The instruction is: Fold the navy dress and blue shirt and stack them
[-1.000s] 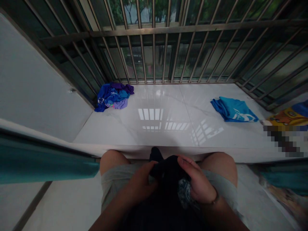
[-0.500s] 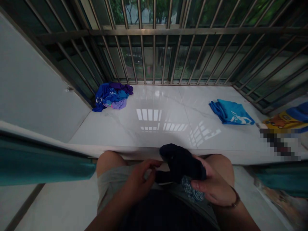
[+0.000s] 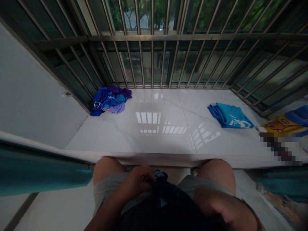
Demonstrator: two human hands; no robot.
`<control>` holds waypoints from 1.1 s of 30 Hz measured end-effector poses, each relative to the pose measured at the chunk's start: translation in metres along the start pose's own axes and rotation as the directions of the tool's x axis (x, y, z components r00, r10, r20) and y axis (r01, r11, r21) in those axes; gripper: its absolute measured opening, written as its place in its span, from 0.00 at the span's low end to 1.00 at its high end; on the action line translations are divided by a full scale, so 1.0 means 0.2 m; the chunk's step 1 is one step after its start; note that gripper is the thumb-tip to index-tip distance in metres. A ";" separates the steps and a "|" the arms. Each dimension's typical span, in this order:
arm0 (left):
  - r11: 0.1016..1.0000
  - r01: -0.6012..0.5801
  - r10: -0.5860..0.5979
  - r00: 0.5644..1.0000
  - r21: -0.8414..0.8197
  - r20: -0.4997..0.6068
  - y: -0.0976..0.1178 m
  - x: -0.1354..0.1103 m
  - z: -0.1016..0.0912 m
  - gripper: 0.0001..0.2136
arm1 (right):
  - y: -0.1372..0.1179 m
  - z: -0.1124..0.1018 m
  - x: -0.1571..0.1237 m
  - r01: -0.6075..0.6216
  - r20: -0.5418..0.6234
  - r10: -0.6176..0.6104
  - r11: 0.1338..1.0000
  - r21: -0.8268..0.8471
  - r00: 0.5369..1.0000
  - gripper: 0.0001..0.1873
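Over my lap hangs a dark navy garment (image 3: 172, 192) with a small blue patterned part (image 3: 160, 175) at its far end. My left hand (image 3: 141, 179) is closed and pinches the cloth near that end. My right hand (image 3: 223, 205) is low at the right, against the lower part of the dark cloth. It is blurred and its fingers are mostly hidden. The garment's near end merges with the dark clothing on my body, so its full shape cannot be made out.
A white ledge (image 3: 154, 141) spans the front of my knees. On it lie a crumpled heap of blue and purple clothes (image 3: 110, 99), a folded turquoise garment (image 3: 232, 116) and a yellow-blue printed item (image 3: 286, 122). Metal bars (image 3: 154, 38) stand behind; a teal curtain (image 3: 43, 171) hangs left.
The navy garment has come down and nearer my body, its patterned part now at the far side. My left hand has taken hold of it; my right hand has moved down and right.
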State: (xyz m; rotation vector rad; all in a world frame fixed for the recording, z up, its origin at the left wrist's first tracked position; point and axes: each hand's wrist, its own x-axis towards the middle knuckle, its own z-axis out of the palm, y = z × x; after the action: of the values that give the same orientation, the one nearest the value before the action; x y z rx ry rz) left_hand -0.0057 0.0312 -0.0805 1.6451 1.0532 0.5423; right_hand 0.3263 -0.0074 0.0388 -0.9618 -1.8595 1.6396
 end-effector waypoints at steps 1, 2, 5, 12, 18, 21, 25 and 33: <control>0.999 -0.036 0.036 0.999 -0.019 0.007 0.00 -0.03 -0.04 0.09 | 0.00 -0.03 -0.03 0.005 -0.015 -0.005 1.000 -0.018 1.000 0.19; 0.996 -0.073 0.074 0.997 -0.048 0.014 0.01 -0.05 -0.07 0.14 | -0.01 -0.05 -0.06 0.010 -0.038 -0.012 0.999 -0.044 0.999 0.17; 0.976 -0.140 0.160 0.981 -0.169 0.111 0.02 -0.12 -0.14 0.26 | 0.01 -0.07 -0.09 0.010 -0.209 -0.035 0.992 -0.122 0.977 0.18; 0.969 -0.014 -0.045 0.971 -0.248 -0.233 0.05 -0.17 -0.21 0.27 | -0.03 -0.09 0.08 -0.156 -0.589 -0.010 0.961 -0.230 0.808 0.31; 0.863 0.103 0.249 0.766 0.495 -0.593 0.21 -0.18 -0.46 0.12 | -0.07 -0.22 0.11 -0.133 -0.457 -0.039 0.931 -0.339 0.889 0.22; 0.771 -0.043 0.379 0.833 0.635 -0.404 0.33 -0.17 -0.64 0.13 | -0.07 -0.35 0.08 -0.113 -0.274 -0.014 0.890 -0.441 0.962 0.16; 0.744 -0.088 0.299 0.930 0.662 -0.212 0.51 -0.12 -0.87 0.20 | -0.18 -0.56 0.05 -0.099 -0.169 0.009 0.842 -0.530 0.986 0.08; 0.686 -0.056 -0.006 0.997 0.725 0.083 0.84 0.38 -1.23 0.18 | -0.39 -1.00 0.30 -0.106 -0.210 -0.091 0.632 -0.767 0.974 0.13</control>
State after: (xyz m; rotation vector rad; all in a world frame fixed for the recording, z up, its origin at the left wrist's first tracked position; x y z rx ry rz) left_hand -0.0968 0.2162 0.1477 2.3595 1.2795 0.0390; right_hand 0.4223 0.1644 0.1427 -1.4135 -2.4171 0.5958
